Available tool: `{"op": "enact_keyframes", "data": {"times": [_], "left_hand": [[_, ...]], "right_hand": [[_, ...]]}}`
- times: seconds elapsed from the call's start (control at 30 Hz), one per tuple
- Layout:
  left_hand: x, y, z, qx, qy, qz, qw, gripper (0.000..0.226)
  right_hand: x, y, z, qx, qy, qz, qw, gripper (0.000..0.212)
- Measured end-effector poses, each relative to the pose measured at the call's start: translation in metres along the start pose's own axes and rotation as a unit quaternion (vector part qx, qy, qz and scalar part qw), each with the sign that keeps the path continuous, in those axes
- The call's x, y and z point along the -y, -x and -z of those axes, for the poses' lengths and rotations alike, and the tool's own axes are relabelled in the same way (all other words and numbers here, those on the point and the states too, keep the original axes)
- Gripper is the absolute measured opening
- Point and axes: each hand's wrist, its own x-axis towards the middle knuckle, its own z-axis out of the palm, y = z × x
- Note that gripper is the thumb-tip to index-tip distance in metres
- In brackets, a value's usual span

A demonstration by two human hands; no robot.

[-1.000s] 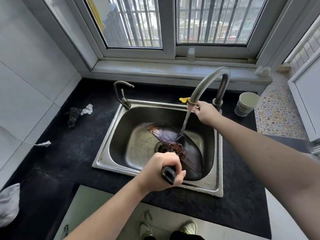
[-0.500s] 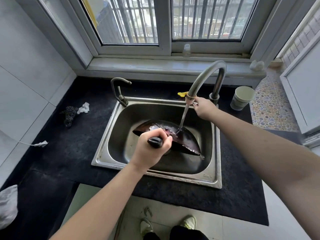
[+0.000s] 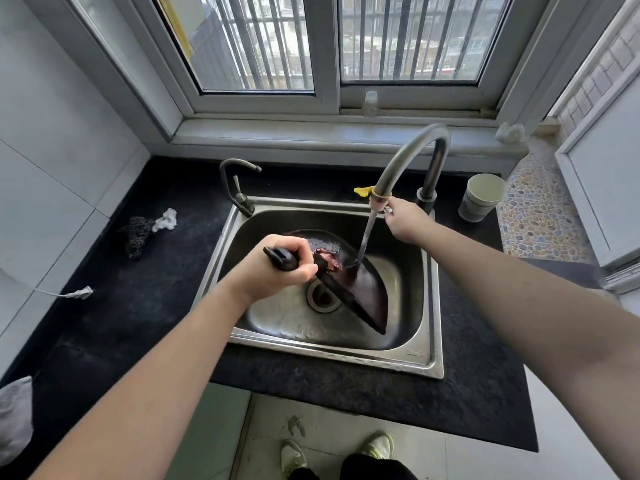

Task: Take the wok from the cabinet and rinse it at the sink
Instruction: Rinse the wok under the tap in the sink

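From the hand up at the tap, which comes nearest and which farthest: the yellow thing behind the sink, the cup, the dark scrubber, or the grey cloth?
From the right hand:
1. Yellow thing, just to its left behind the sink rim.
2. Cup, to its right on the counter.
3. Dark scrubber, far left on the counter.
4. Grey cloth, at the bottom-left corner.

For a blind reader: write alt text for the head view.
A left hand grips a dark wok tilted in a steel sink under running water, while the right hand holds the faucet spout's end.
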Motion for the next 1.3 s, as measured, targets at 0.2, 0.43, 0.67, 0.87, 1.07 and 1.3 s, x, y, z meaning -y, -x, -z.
{"op": "enact_keyframes", "data": {"times": [0.2,0.43,0.67,0.87,1.07,1.3], "left_hand": [[-0.008,-0.014,-0.004,0.052,0.019,0.001,0.998,0.021],[-0.001,-0.011,-0.049,-0.19,0.246,-0.01,0.95,0.008],[0.001,-0.041,-0.039,-0.312,0.219,0.056,0.923,0.033],[0.012,-0.065,-0.015,-0.29,0.259,0.06,0.919,0.04],[-0.008,-0.083,0.007,-0.229,0.19,0.015,0.955,0.037],[-0.054,-0.082,0.04,-0.117,0.128,-0.042,0.984,0.037]], "right_hand": [[-0.002,-0.001,-0.001,0.003,-0.004,0.0,1.0,0.041],[-0.003,0.0,0.0,0.002,-0.019,0.005,1.0,0.044],[-0.007,-0.006,-0.004,0.015,-0.021,-0.003,1.0,0.046],[-0.012,-0.01,-0.008,0.03,-0.026,-0.006,0.999,0.052],[-0.017,-0.014,-0.011,0.018,-0.025,-0.004,1.0,0.051],[-0.019,-0.01,-0.015,0.016,-0.052,-0.001,0.999,0.053]]}}
